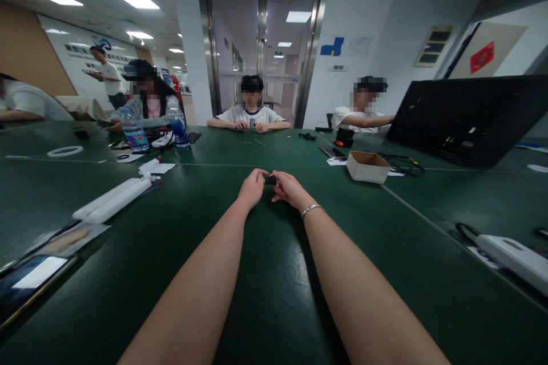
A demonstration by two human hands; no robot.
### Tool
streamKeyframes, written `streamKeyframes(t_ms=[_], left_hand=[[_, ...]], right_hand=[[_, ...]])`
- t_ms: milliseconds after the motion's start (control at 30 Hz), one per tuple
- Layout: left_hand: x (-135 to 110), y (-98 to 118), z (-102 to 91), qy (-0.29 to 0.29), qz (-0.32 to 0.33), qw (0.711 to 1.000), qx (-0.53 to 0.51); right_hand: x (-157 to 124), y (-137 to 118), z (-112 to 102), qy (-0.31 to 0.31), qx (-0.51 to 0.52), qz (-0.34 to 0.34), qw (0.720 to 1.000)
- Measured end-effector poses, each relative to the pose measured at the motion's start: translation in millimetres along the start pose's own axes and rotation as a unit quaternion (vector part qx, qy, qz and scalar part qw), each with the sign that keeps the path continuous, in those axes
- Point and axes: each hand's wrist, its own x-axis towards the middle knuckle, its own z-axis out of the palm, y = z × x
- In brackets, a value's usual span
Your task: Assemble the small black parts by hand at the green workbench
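Both my arms reach forward over the green table [274,274]. Between my hands is a small black object [270,180], too small to name. My left hand [252,187] pinches its left end with thumb and fingers. On the other end, my right hand [289,189] grips with thumb and forefinger, its other fingers curled below. A silver bracelet [312,210] circles my right wrist. The fingertips partly cover the black object.
An open cardboard box [368,167] stands right of my hands, near a phone [332,151]. A large black monitor [466,120] is at right. Left lie a white power strip [112,201] and two bottles [133,132]. A person [250,117] sits opposite; others sit around.
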Motion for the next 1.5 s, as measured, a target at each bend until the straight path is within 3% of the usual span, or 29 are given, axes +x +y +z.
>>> streamKeyframes(t_ms=[400,600,767,900,1033,1200,1367,1500], left_hand=[[0.6,-0.8,0.4,0.002,0.005,1.000,0.008],[1.2,-1.1,-0.9,0.007,0.008,1.000,0.008],[1.9,-2.5,-0.6,0.013,0.003,1.000,0.006],[1.1,-1.7,0.0,0.014,0.003,1.000,0.004],[0.8,-1.2,-0.8,0.015,0.001,1.000,0.010],[1.5,-1.3,-0.7,0.018,0.002,1.000,0.006],[2.4,-2.1,0.4,0.025,-0.010,1.000,0.011],[1.4,-0.5,-0.3,0.020,-0.003,1.000,0.011]], right_hand=[[-1.8,-1.1,3.2,0.063,-0.002,-0.023,0.998],[-1.9,-1.2,1.6,0.037,0.025,0.012,0.999],[-4.0,-0.8,1.2,0.016,0.032,-0.026,0.999],[-4.4,-0.8,0.0,0.008,0.023,-0.002,1.000],[-3.8,-0.4,-1.5,-0.013,0.030,-0.033,0.999],[-1.7,0.9,-2.3,-0.015,0.015,-0.002,1.000],[-2.6,-0.1,-3.2,-0.018,0.023,-0.027,0.999],[-3.0,-0.7,-4.1,-0.009,0.026,0.007,1.000]])
